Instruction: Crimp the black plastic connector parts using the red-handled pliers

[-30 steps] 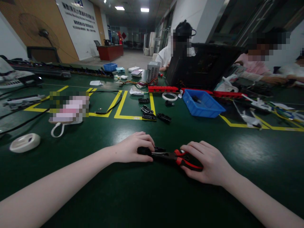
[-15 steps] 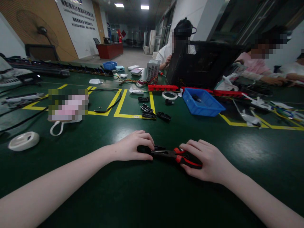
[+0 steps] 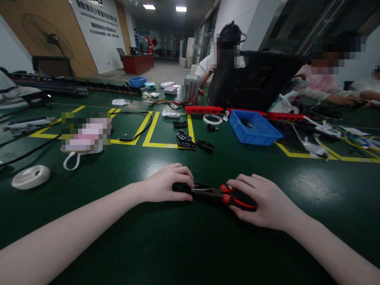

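My left hand (image 3: 169,183) is closed round a small black part (image 3: 181,187) low over the green table. Its kind is partly hidden by the fingers. Red-and-black pliers (image 3: 221,194) lie in my right hand (image 3: 261,200), whose fingers and thumb wrap the two handles. The narrow jaws point left and reach the black part at my left fingertips. Another dark piece (image 3: 202,185) shows just behind the jaws; whether it belongs to the held part I cannot tell. Farther off, several similar black parts (image 3: 184,135) rest in and beside a yellow taped rectangle.
A blue bin (image 3: 253,130) with a dark item inside stands ahead to the right, near a white ring (image 3: 212,119). To the left are a pink phone-like object (image 3: 89,134) and a white oval object (image 3: 31,177). Co-workers sit behind a large black panel (image 3: 255,79).
My right hand and the pliers have shifted very slightly to the right. The left hand keeps its hold on the black part, nearly in the same spot.
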`<state>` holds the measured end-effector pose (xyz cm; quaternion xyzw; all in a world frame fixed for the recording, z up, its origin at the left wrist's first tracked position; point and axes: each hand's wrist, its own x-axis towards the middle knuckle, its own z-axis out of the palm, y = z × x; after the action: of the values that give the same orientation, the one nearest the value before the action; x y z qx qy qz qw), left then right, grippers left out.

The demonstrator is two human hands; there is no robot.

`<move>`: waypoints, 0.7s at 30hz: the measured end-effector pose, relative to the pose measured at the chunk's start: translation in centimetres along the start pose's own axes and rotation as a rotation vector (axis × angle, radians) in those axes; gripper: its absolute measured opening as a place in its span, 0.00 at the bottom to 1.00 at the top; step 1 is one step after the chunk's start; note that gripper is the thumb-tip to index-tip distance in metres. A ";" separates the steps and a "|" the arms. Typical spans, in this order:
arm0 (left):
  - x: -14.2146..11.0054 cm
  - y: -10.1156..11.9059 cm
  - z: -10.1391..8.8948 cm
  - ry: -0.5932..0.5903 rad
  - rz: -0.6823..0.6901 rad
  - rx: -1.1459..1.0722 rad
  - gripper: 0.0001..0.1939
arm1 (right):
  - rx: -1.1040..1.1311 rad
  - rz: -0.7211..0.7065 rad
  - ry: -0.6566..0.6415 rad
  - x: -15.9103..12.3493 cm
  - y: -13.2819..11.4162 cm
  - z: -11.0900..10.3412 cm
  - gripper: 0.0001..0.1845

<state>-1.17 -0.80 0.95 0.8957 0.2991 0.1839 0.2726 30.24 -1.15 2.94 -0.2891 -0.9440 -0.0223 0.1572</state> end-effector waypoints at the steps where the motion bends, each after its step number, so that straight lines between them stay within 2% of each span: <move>1: 0.0 0.0 0.0 0.000 0.002 0.000 0.11 | -0.006 -0.004 0.002 0.0 0.0 -0.1 0.20; 7: 0.0 -0.1 0.1 0.008 0.012 -0.002 0.10 | -0.038 -0.031 0.045 -0.2 -0.2 0.2 0.20; 16: -0.1 0.0 0.1 0.016 0.020 0.011 0.09 | -0.076 -0.044 0.202 -0.6 0.7 0.4 0.23; 21: -0.2 0.1 -0.1 0.008 0.024 0.031 0.09 | -0.106 -0.062 0.218 -0.6 0.8 0.6 0.24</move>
<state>-1.27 -0.95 1.07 0.9027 0.2921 0.1861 0.2553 30.99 -0.80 2.15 -0.2636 -0.9274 -0.1081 0.2425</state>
